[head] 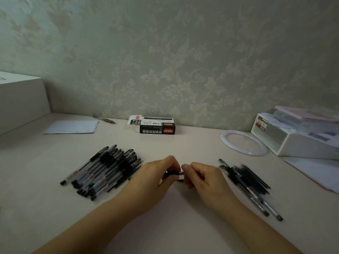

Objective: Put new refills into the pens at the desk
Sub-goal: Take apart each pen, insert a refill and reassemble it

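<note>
Two bare hands meet over the middle of the pale desk [183,226], near its front edge. At the left edge stands a large white box [22,99]; at the right edge a white plastic organiser [297,142] holds papers, with a white ring [224,142] lying flat just beside it and loose sheets [311,171] in front. Near the back edge, toward the left corner, lies a pale sheet of paper [71,127] with a single pen [104,119] behind it. A black refill box [156,126], its flap open, sits against the wall at the back centre. Left of the hands is a heap of black capped pens [102,171]; right of them a smaller bundle of thin dark refills and pens [245,180]. The left hand [156,177] has its fingers curled round a dark pen barrel [172,174], and the right hand [201,177] pinches the metallic end of that same pen between thumb and fingers [187,168]. A short dark piece shows just below, between the hands; what it is cannot be told.
</note>
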